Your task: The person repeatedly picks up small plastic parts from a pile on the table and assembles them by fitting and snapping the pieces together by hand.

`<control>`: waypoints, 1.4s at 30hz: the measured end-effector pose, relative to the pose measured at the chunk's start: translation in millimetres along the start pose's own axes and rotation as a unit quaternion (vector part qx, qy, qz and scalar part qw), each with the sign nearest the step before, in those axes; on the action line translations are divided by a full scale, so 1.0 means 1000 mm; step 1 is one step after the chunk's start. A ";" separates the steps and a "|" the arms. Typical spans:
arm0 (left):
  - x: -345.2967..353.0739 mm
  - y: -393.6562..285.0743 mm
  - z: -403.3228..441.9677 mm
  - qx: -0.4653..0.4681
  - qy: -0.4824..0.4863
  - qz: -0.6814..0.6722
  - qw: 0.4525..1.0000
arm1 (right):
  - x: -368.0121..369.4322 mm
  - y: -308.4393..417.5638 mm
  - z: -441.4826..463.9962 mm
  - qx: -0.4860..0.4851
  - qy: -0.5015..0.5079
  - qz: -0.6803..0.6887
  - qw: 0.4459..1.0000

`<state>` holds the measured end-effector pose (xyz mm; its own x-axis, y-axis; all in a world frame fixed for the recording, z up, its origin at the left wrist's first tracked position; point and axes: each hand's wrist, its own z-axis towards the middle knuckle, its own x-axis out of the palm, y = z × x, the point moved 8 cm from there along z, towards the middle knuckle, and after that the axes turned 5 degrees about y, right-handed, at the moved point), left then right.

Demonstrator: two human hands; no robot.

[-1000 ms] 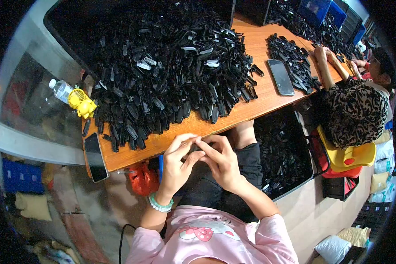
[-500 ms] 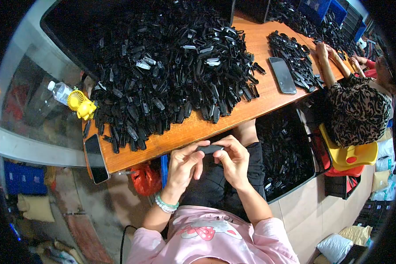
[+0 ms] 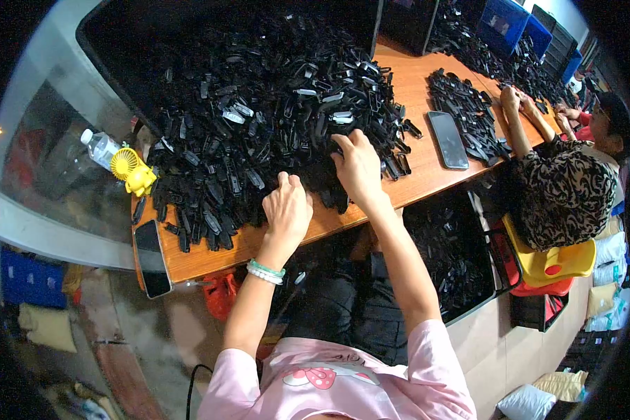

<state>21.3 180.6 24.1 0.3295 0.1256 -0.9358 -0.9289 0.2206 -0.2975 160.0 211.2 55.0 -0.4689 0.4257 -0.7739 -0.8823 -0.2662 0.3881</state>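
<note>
A large heap of small black plastic pieces point(image 3: 224, 147), long and clip-like, covers the table in front of me. My left hand point(image 3: 288, 210), with green and white bracelets on its wrist, is at the heap's near edge. Its fingers are curled together, and whatever they hold is hidden. Further right, my right hand point(image 3: 359, 168) reaches over the heap, thumb and forefinger apart among the pieces; no held piece shows. A small pale glint point(image 3: 299, 278) shows over the dark area below my left wrist.
On the wooden table point(image 3: 413, 70) lie a phone point(image 3: 448, 140) and a smaller pile point(image 3: 462, 105). At left are another phone point(image 3: 152, 259), a yellow fan point(image 3: 134, 171) and a bottle point(image 3: 99, 147). A black bin point(image 3: 444, 259) stands below; a co-worker point(image 3: 567, 189) sits at right.
Both hands have moved forward from near my lap to the heap. The small black piece they held between them is no longer seen in them. The view has shifted slightly.
</note>
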 end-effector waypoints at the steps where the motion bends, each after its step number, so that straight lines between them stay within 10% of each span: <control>1: -0.002 0.001 -0.002 -0.005 -0.005 -0.015 1.000 | 0.003 -0.002 0.006 -0.001 0.001 0.002 1.000; 9: -0.016 0.010 -0.031 0.017 -0.104 -0.140 0.985 | -0.019 -0.013 -0.006 -0.018 -0.144 0.244 0.959; 12: -0.010 0.020 -0.040 -0.033 -0.090 -0.269 0.958 | -0.004 -0.038 -0.021 0.104 -0.117 0.542 0.825; 15: 0.004 0.028 -0.046 -0.027 -0.109 -0.351 0.929 | -0.004 -0.040 -0.035 0.145 -0.069 0.539 0.827; 21: 0.004 0.032 -0.052 -0.029 -0.136 -0.596 0.791 | 0.000 -0.026 -0.056 0.259 -0.040 0.711 0.653; 30: -0.005 0.024 -0.088 -0.059 0.097 -0.612 0.782 | -0.007 0.042 -0.119 0.144 0.189 0.597 0.766; 42: -0.064 -0.003 -0.098 0.149 -0.018 -0.415 0.897 | -0.040 0.069 -0.132 -0.074 0.166 0.408 0.895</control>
<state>-13.5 76.6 66.4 0.8971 -0.1709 -0.4074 -0.2768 0.5014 -0.8198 123.7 61.5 46.7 -0.8946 -0.2367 -0.3791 -0.2258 -0.4926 0.8405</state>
